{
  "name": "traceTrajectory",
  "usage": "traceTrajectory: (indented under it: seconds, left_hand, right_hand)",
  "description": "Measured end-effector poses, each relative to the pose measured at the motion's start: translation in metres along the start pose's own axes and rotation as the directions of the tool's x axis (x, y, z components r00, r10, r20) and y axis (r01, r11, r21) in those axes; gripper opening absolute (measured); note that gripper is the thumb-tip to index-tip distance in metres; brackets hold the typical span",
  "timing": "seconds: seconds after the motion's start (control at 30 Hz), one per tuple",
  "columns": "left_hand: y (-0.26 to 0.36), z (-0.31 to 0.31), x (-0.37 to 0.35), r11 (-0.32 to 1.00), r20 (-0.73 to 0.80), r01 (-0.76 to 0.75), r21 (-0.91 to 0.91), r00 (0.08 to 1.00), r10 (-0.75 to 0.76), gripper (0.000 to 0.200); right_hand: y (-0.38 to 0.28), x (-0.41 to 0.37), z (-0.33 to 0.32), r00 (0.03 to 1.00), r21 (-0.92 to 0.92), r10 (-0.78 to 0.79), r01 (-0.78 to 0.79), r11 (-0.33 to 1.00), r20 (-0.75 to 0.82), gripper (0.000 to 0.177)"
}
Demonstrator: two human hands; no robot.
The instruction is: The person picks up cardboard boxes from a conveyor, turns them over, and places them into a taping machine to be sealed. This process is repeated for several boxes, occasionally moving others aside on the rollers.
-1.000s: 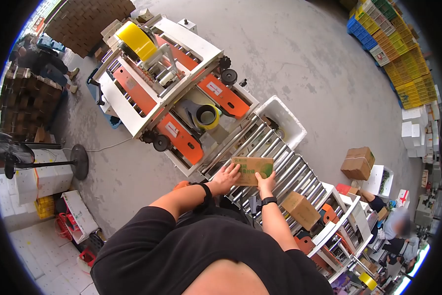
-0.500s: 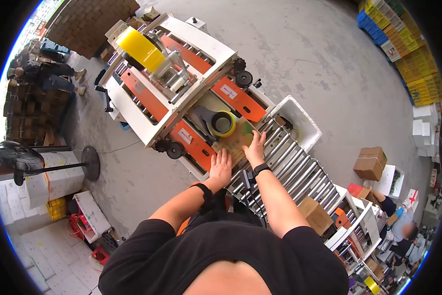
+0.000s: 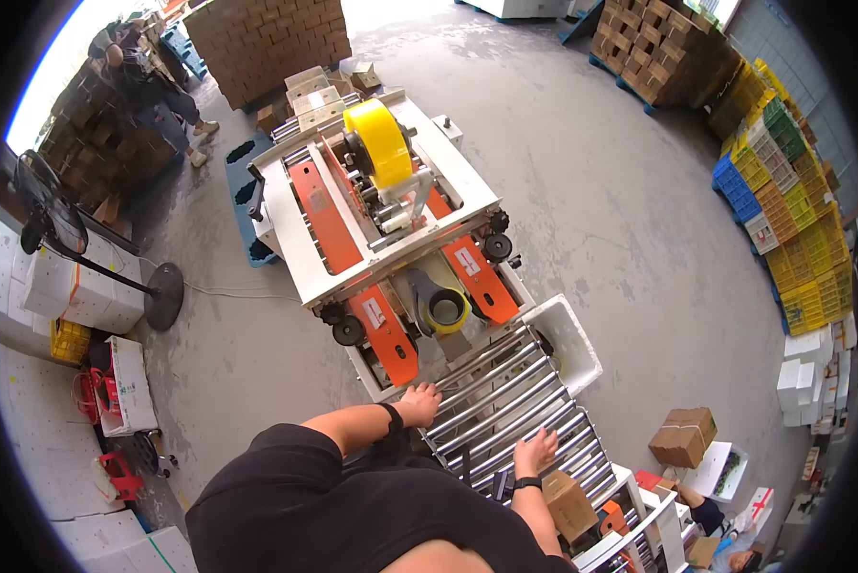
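A box sealing machine with orange side plates [image 3: 384, 334] and a big yellow tape roll [image 3: 379, 143] stands in front of me. At its near end lies a tape roll with a grey core [image 3: 446, 307]. My left hand [image 3: 418, 405] is by the near left corner of the machine, fingers apart, holding nothing. Over the metal roller conveyor [image 3: 505, 401] is my right hand [image 3: 536, 453], open and empty, close to a brown carton [image 3: 569, 506] on the rollers at the lower right.
A white foam bin [image 3: 574, 349] adjoins the conveyor. A tied carton [image 3: 683, 437] lies on the right, near a co-worker [image 3: 706, 516]. Another person [image 3: 166, 95] stands at the upper left. A black fan [image 3: 164, 296] stands left; stacked crates [image 3: 792, 210] line the right.
The flat cardboard piece under my hands has gone from the machine's entrance. Both hands have drawn back, the right one toward the carton on the rollers. The view has shifted.
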State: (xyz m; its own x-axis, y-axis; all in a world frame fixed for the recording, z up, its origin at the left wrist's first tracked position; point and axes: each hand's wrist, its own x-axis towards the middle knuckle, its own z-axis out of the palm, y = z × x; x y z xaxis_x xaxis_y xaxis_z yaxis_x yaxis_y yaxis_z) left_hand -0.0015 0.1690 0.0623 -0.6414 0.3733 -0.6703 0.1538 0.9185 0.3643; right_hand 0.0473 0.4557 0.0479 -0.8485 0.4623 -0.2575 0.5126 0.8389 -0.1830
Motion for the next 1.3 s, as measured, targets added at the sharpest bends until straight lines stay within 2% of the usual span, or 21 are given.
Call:
traceTrajectory:
  seconds: [0.07, 0.1, 0.17, 0.2, 0.23, 0.27, 0.33, 0.47, 0.57, 0.7, 0.83, 0.87, 0.97, 1.07, 1.17, 1.3]
  left_hand:
    - [-0.004, 0.014, 0.007, 0.999, 0.067, 0.047, -0.026, 0.997, -0.045, 0.040]
    - [-0.008, 0.023, 0.015, 0.995, 0.135, 0.085, -0.053, 0.988, -0.077, 0.035]
    - [-0.009, 0.022, 0.016, 0.991, 0.230, 0.121, -0.055, 0.968, -0.105, 0.029]
    - [-0.002, 0.002, 0.001, 0.990, 0.291, 0.134, -0.033, 0.949, -0.119, 0.031]
    - [-0.004, 0.003, 0.004, 0.990, 0.253, 0.137, -0.034, 0.959, -0.124, 0.031]
    - [-0.009, 0.008, 0.008, 0.990, 0.220, 0.138, -0.036, 0.967, -0.127, 0.031]
    - [-0.010, 0.006, 0.009, 0.987, 0.163, 0.139, -0.078, 0.979, -0.125, 0.031]
    - [-0.012, 0.011, 0.009, 0.975, 0.046, 0.151, -0.165, 0.988, -0.146, 0.032]
    - [-0.012, 0.014, 0.008, 0.969, 0.050, 0.164, -0.186, 0.986, -0.158, 0.034]
    - [-0.011, 0.006, -0.002, 0.937, 0.074, 0.258, -0.235, 0.966, -0.247, 0.037]
    - [-0.026, 0.013, 0.002, 0.963, 0.050, 0.220, -0.153, 0.975, -0.215, 0.038]
    - [-0.025, 0.011, 0.001, 0.950, 0.110, 0.279, -0.142, 0.958, -0.264, 0.035]
    - [-0.030, 0.014, 0.002, 0.953, 0.102, 0.272, -0.135, 0.960, -0.260, 0.036]
    - [-0.032, 0.015, -0.003, 0.940, 0.038, 0.261, -0.221, 0.965, -0.259, 0.038]
    - [-0.026, 0.008, -0.009, 0.900, 0.085, 0.341, -0.271, 0.940, -0.330, 0.037]
    - [-0.035, 0.023, 0.004, 0.920, 0.079, 0.316, -0.233, 0.949, -0.306, 0.037]
  right_hand:
    - [0.039, -0.025, -0.023, 0.992, -0.084, 0.061, -0.070, 0.994, -0.110, 0.073]
    - [0.047, -0.043, -0.043, 0.983, -0.160, 0.128, -0.149, 0.976, -0.134, 0.080]
    - [0.089, -0.058, -0.034, 0.927, -0.181, 0.333, -0.363, 0.914, -0.173, 0.086]
    - [0.125, -0.067, -0.012, 0.947, -0.313, 0.198, -0.274, 0.909, -0.253, 0.085]
    - [0.162, -0.075, 0.011, 0.943, -0.451, 0.058, -0.210, 0.867, -0.327, 0.086]
    - [0.163, -0.074, 0.016, 0.943, -0.422, 0.074, -0.215, 0.881, -0.326, 0.086]
    - [0.103, -0.049, 0.004, 0.937, -0.256, 0.224, -0.293, 0.921, -0.267, 0.086]
    - [0.066, -0.042, -0.021, 0.936, -0.200, 0.287, -0.327, 0.924, -0.205, 0.087]
    - [0.064, -0.039, -0.026, 0.936, -0.189, 0.300, -0.334, 0.924, -0.185, 0.087]
    - [0.070, -0.035, -0.028, 0.932, -0.182, 0.318, -0.347, 0.920, -0.172, 0.088]
    - [0.082, -0.037, -0.024, 0.923, -0.184, 0.349, -0.376, 0.908, -0.163, 0.089]
    - [0.084, -0.038, -0.024, 0.918, -0.186, 0.361, -0.388, 0.903, -0.163, 0.089]
    - [0.090, -0.040, -0.022, 0.906, -0.188, 0.392, -0.418, 0.889, -0.159, 0.090]
    - [0.095, -0.042, -0.021, 0.896, -0.190, 0.416, -0.441, 0.877, -0.156, 0.091]
    - [0.100, -0.045, -0.018, 0.884, -0.194, 0.441, -0.465, 0.864, -0.155, 0.092]
    - [0.101, -0.047, -0.017, 0.860, -0.194, 0.484, -0.508, 0.839, -0.158, 0.094]
